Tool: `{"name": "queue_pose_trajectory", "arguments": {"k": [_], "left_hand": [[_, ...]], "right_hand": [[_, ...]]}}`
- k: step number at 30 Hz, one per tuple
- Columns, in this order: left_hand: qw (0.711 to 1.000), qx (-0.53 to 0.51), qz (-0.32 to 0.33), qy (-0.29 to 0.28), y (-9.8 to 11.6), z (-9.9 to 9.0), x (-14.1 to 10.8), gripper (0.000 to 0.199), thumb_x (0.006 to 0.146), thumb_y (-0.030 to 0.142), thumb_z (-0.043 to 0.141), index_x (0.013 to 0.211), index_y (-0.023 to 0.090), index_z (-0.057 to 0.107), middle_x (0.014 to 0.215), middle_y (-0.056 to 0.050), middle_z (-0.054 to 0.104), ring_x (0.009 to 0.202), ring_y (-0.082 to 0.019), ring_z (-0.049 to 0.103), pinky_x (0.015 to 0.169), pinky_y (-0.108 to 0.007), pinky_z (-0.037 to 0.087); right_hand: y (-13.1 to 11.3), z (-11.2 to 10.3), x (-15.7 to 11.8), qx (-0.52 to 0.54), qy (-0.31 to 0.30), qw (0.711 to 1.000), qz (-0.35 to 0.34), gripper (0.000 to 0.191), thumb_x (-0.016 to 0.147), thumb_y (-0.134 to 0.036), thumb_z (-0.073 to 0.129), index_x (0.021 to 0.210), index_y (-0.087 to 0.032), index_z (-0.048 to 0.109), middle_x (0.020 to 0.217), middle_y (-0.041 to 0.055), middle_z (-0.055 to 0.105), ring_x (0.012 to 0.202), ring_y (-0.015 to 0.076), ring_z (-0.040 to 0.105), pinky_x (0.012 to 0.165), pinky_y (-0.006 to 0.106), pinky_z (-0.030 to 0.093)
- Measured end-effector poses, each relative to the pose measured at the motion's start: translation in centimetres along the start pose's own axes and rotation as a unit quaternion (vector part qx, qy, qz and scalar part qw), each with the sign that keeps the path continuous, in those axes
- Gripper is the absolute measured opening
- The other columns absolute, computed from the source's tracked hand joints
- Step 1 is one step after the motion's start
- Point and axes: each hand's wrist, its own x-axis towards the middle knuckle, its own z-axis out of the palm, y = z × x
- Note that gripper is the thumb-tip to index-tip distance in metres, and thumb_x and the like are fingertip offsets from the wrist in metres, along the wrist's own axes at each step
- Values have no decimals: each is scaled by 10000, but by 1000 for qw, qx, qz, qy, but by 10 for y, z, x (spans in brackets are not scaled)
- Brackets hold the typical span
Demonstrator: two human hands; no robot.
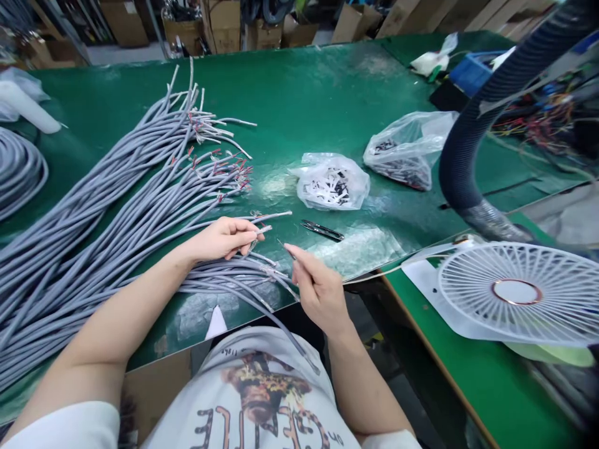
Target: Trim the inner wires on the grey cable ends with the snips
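My left hand [223, 239] grips the end of one grey cable [269, 217] near the front edge of the green table [299, 100]. My right hand [314, 284] is just right of it, thumb and forefinger pinched on a thin wire strand [281, 243] at the cable's tip. A large bundle of grey cables [107, 199] with stripped red and white ends fans across the table's left half. More grey cables [243, 277] lie under my hands and hang over the edge. Small black snips [322, 231] lie on the table just beyond my right hand.
Two clear plastic bags of small parts [333, 182] [406, 153] sit at mid-table. A white fan [519, 293] lies at the right, with a dark ribbed hose [472, 131] above it. Coiled grey cable [19, 171] is at the far left. Cardboard boxes [224, 25] stand behind.
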Motion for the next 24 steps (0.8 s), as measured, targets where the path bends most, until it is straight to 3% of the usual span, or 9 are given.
{"name": "queue_pose_trajectory", "arguments": {"k": [7,24], "left_hand": [[998,3,48,41,-9,4,6,351,853,395,522,971,92,655,544,38,491,485,-62,410,499,-185,333],[998,29,44,23,-10,1,7,357,866,388,479,982,106,666,610,20,535,492,-59,405,494,-179,332]], "right_hand": [[9,12,14,-63,-31,998,1,416,940,-213,381,1319,-240,550,950,66,694,854,169,654,787,304,522],[10,22,27,-25,-28,999,0,376,928,-189,400,1243,-184,604,875,42,691,653,106,613,687,251,512]]}}
